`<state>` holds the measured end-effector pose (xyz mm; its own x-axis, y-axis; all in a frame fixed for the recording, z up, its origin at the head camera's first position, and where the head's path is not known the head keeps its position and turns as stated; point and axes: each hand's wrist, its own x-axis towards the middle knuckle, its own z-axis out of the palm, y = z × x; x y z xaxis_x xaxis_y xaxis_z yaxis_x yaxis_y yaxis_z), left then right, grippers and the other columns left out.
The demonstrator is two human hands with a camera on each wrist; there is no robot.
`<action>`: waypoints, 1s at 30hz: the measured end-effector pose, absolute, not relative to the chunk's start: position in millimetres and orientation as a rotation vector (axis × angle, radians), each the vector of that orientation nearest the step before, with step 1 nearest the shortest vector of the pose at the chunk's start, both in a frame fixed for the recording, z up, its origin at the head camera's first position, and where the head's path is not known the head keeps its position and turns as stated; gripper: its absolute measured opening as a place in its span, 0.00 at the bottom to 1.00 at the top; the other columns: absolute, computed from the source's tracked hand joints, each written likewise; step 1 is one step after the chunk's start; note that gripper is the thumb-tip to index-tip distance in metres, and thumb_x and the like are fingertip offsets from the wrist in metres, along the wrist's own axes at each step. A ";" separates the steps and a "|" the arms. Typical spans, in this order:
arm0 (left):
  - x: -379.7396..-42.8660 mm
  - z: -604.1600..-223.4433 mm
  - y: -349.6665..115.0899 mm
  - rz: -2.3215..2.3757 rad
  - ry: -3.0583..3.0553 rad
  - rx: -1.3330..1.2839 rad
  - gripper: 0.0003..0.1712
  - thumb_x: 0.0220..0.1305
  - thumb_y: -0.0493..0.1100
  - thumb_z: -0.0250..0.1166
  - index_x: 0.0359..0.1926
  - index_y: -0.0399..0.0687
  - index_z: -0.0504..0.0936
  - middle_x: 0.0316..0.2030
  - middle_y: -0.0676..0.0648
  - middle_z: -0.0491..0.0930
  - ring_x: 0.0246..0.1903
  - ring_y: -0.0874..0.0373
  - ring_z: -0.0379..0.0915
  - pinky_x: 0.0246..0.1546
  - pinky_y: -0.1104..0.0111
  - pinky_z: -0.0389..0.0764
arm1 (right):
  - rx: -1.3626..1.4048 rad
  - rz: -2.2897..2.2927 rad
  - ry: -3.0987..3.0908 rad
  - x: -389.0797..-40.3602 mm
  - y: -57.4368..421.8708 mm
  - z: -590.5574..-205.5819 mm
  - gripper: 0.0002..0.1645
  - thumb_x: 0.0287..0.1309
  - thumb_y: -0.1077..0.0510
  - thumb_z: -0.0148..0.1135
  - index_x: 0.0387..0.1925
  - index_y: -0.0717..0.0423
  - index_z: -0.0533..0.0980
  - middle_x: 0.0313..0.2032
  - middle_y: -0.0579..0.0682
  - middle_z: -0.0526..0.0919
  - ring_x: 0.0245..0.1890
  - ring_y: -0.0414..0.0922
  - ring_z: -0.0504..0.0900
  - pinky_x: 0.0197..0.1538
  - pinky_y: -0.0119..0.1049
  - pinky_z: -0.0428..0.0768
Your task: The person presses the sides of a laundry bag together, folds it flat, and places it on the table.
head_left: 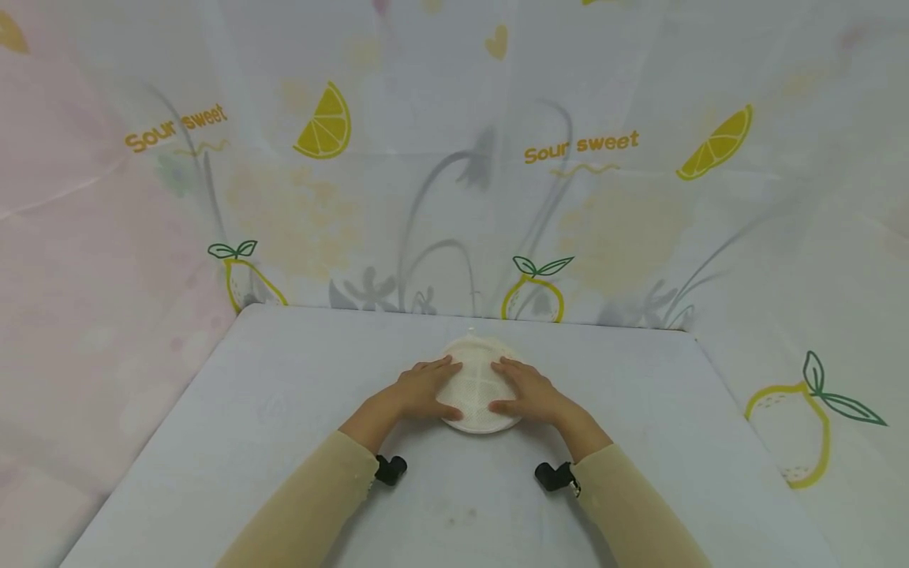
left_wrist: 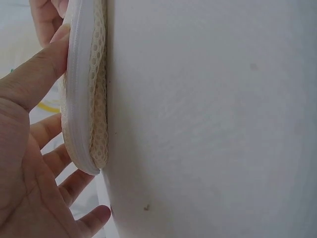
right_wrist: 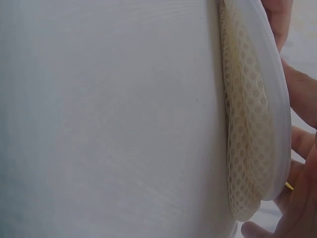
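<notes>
A round, cream-white mesh laundry bag [head_left: 479,394] lies flattened on the white table, about midway across and towards the back. My left hand [head_left: 426,390] rests on its left side, thumb and fingers spread and fairly straight. On the opposite side my right hand [head_left: 533,392] touches it in the same spread manner. The left wrist view shows the bag's white rim band [left_wrist: 79,99] under the left thumb, with fingers at the far edge. In the right wrist view, honeycomb mesh [right_wrist: 240,134] bulges below the rim; the right fingertips are partly hidden behind it.
The white table [head_left: 213,473] ends at a fabric backdrop [head_left: 440,197] printed with lemons and "Sour sweet", which also stands along both sides. Black wrist cameras [head_left: 390,471] hang below the sleeves. Small dark marks dot the tabletop near the front.
</notes>
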<state>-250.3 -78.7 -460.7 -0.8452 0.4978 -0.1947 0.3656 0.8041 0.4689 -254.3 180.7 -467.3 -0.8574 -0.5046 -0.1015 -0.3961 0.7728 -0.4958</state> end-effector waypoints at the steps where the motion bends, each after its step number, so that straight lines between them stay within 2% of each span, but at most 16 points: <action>1: -250.2 -460.2 -78.7 0.608 2.683 0.661 0.52 0.58 0.63 0.71 0.77 0.53 0.59 0.78 0.45 0.51 0.74 0.40 0.49 0.69 0.41 0.56 | -0.702 -0.685 2.740 -254.3 180.6 -467.0 0.49 0.60 0.39 0.67 0.74 0.58 0.62 0.75 0.62 0.58 0.73 0.64 0.56 0.68 0.67 0.59; 6: -250.8 -459.8 -78.4 0.614 2.687 0.667 0.52 0.58 0.63 0.71 0.77 0.52 0.59 0.78 0.44 0.51 0.73 0.39 0.49 0.68 0.41 0.56 | -0.689 -0.673 2.745 -253.9 180.0 -465.3 0.49 0.61 0.39 0.67 0.74 0.57 0.62 0.75 0.61 0.57 0.73 0.64 0.55 0.66 0.70 0.60; 18: -248.8 -470.2 -80.2 0.597 2.750 0.675 0.52 0.57 0.65 0.71 0.77 0.53 0.60 0.77 0.44 0.52 0.72 0.38 0.52 0.66 0.40 0.60 | -0.698 -0.678 2.754 -253.5 179.9 -469.7 0.49 0.60 0.37 0.66 0.74 0.57 0.62 0.75 0.60 0.57 0.74 0.63 0.56 0.66 0.68 0.60; 25: -245.4 -472.1 -84.6 0.602 2.809 0.700 0.46 0.64 0.64 0.66 0.76 0.53 0.61 0.78 0.46 0.52 0.73 0.41 0.51 0.65 0.41 0.60 | -0.704 -0.661 2.813 -248.5 178.5 -462.1 0.49 0.59 0.39 0.69 0.73 0.57 0.63 0.75 0.60 0.58 0.73 0.63 0.57 0.66 0.69 0.60; 30: -244.9 -467.3 -88.5 0.633 2.851 0.695 0.43 0.64 0.61 0.67 0.75 0.53 0.64 0.77 0.45 0.54 0.73 0.41 0.52 0.64 0.40 0.61 | -0.698 -0.677 2.848 -245.7 178.8 -455.4 0.46 0.60 0.42 0.69 0.73 0.57 0.64 0.75 0.60 0.57 0.74 0.62 0.56 0.67 0.68 0.59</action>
<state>-244.9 -88.5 -467.3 -0.8837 0.4669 -0.0345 0.4084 0.8047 0.4309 -245.7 178.8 -455.4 -0.8840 -0.4670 -0.0209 -0.4077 0.7919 -0.4546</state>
